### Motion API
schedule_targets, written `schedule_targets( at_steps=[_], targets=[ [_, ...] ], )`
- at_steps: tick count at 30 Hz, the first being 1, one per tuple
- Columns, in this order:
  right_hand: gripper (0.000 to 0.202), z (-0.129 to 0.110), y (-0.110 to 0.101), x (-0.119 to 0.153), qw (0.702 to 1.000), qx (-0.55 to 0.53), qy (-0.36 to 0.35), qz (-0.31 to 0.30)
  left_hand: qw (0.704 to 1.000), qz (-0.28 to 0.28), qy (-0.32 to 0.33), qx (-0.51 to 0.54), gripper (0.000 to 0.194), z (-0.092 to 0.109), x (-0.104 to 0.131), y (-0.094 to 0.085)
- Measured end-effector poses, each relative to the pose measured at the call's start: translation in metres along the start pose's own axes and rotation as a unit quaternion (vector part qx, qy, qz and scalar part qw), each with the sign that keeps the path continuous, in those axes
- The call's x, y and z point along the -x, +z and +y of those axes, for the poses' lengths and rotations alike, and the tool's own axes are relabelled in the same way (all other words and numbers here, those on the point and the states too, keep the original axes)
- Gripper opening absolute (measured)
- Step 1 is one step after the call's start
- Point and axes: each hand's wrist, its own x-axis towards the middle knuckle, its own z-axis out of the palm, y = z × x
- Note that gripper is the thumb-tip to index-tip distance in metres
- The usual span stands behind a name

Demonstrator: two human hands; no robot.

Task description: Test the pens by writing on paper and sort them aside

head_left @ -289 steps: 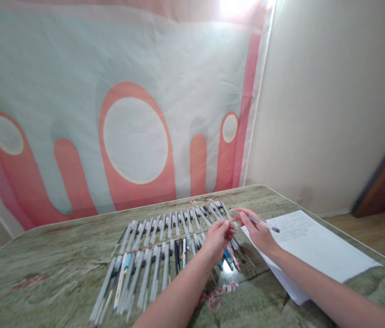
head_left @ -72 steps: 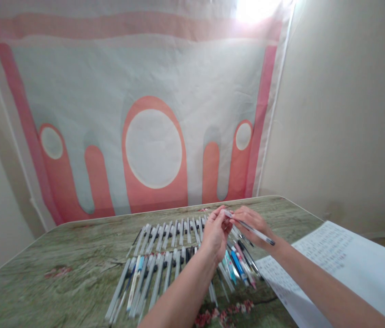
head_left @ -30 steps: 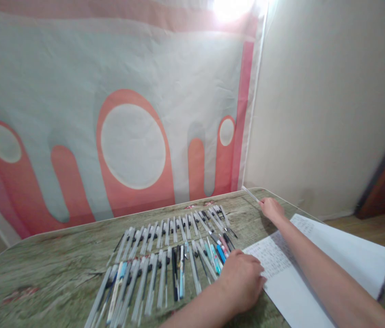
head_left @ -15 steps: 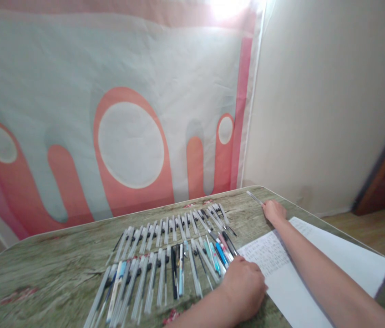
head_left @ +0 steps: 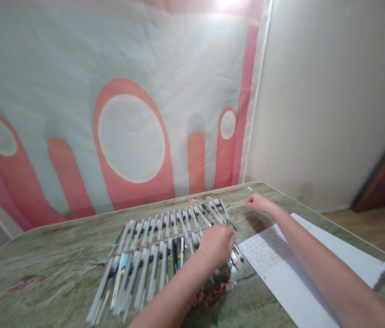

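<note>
My left hand point(head_left: 215, 245), its fingers curled closed, is over the right end of the front row of pens point(head_left: 139, 273). It hides several pens there, and what its fingertips hold, if anything, is hidden. Raised above the table's right part is my right hand point(head_left: 258, 202), also closed. A thin clear pen point(head_left: 251, 189) shows just beyond it; whether the fingers grip it is unclear. Behind the front row lies a back row of clear pens with black clips point(head_left: 167, 225).
Handwritten paper point(head_left: 267, 255) lies under my right forearm, beside a blank white sheet point(head_left: 336, 248). The green wood-patterned table point(head_left: 52, 264) meets a printed cloth point(head_left: 131, 136) at its far edge. A brown door point(head_left: 380, 177) stands far right.
My left hand has moved left and up from the paper's edge onto the pens. My right hand has shifted left and lifted off the table. The view has tilted slightly.
</note>
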Motion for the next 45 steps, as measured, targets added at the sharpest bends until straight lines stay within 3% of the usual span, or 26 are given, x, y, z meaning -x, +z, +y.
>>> schedule_targets(
  at_steps=[4,8,13,20,36,45],
  targets=[
    [0.027,-0.037,0.008,0.015,0.983,-0.047,-0.119,-0.129,0.990,0.057,-0.105,0.070,0.012,-0.022,-0.007,-0.019],
    [0.018,-0.065,0.014,0.035,0.973,-0.012,-0.178,-0.148,0.988,0.054,-0.132,0.062,0.014,-0.030,-0.008,-0.026],
    [0.010,-0.079,0.016,0.048,0.969,0.042,-0.157,-0.185,0.987,0.055,-0.135,0.070,0.011,-0.034,-0.007,-0.021],
    [0.012,-0.087,0.018,0.056,0.959,0.016,-0.095,-0.268,0.990,0.064,-0.117,0.050,0.011,-0.038,-0.007,-0.017],
    [0.015,-0.091,0.029,0.059,0.962,0.045,-0.052,-0.266,0.993,0.039,-0.101,0.037,0.011,-0.038,-0.006,-0.015],
    [0.019,-0.098,0.027,0.063,0.968,0.078,-0.040,-0.237,0.982,-0.087,-0.111,-0.127,0.028,-0.034,-0.009,-0.019]
  ],
)
